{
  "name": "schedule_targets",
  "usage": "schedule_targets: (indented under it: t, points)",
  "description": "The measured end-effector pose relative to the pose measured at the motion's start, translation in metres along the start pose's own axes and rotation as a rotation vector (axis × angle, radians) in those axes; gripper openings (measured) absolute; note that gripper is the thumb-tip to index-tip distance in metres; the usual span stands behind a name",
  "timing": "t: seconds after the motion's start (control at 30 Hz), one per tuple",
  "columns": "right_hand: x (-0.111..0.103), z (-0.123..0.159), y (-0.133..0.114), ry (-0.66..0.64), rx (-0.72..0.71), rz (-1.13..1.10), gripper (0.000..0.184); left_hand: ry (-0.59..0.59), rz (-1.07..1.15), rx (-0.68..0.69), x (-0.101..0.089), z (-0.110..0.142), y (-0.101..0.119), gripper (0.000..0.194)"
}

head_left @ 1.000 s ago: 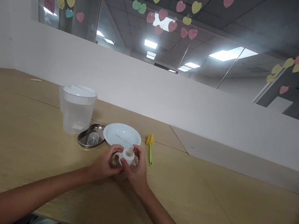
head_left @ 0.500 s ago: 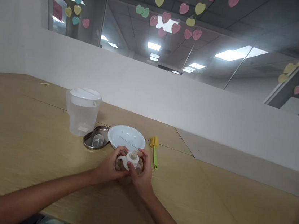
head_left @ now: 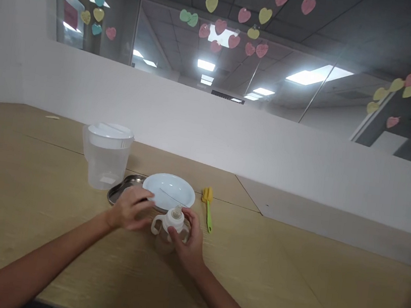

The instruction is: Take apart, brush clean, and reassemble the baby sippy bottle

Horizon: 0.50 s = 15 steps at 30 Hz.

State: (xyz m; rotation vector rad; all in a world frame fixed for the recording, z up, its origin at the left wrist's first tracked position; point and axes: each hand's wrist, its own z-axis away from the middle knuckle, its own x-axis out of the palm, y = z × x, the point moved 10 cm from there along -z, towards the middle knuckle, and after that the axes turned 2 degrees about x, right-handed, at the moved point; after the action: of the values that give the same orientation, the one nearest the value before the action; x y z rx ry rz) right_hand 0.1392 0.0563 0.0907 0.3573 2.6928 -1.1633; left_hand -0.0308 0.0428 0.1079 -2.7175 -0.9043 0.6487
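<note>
A clear baby bottle [head_left: 165, 239] with a white two-handled collar and a pale teat on top stands upright near the table's front middle. My right hand [head_left: 189, 244] wraps round its right side, thumb across the front. Off the bottle, my left hand [head_left: 132, 208] is in the air to its left, fingers apart and slightly blurred, with nothing in them. Behind that hand lies a kidney-shaped metal tray [head_left: 116, 190], partly covered by it; the clear cap seen in it earlier is hidden. Just behind the bottle is a white bowl [head_left: 169, 189] with a thin straight item in it.
A lidded clear plastic pitcher [head_left: 107, 162] stands at the left on the wooden table [head_left: 268, 281]. Right of the bowl lies a bottle brush [head_left: 208, 209] with yellow sponge head and green handle. A white wall [head_left: 180, 116] with a window above borders the back.
My left hand has let go of the bottle and moved left toward the metal tray, its fingers opening. My right hand still holds the bottle. The view has shifted slightly.
</note>
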Motion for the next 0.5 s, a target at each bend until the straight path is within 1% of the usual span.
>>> schedule_targets:
  t: [0.07,0.1,0.17,0.23,0.3,0.37,0.43,0.5]
  points:
    - [0.002,0.001,-0.003,-0.022,-0.015,0.012,0.04,-0.063,-0.13,-0.157,-0.004,0.008,-0.034,0.032]
    - [0.002,0.001,-0.004,-0.029,-0.019,0.014,0.04,-0.126,-0.176,-0.221,-0.003,0.012,-0.049,0.029]
    - [0.003,0.002,-0.005,-0.033,-0.027,0.019,0.039,-0.271,-0.218,-0.273,0.006,0.02,-0.067,0.028]
    - [0.002,0.002,-0.006,-0.027,-0.034,0.027,0.039,-0.393,-0.219,-0.312,0.016,0.029,-0.078,0.031]
    - [0.002,0.002,-0.006,-0.026,-0.031,0.03,0.039,-0.461,-0.199,-0.386,0.023,0.039,-0.088,0.034]
    - [0.003,0.002,-0.005,-0.028,-0.025,0.023,0.038,-0.498,-0.135,-0.474,0.03,0.049,-0.095,0.035]
    - [0.003,0.002,-0.004,-0.028,-0.022,0.01,0.038,-0.521,-0.019,-0.545,0.036,0.057,-0.098,0.036]
    - [0.004,0.004,-0.003,-0.026,-0.022,-0.005,0.038,-0.478,0.065,-0.596,0.034,0.055,-0.1,0.037]
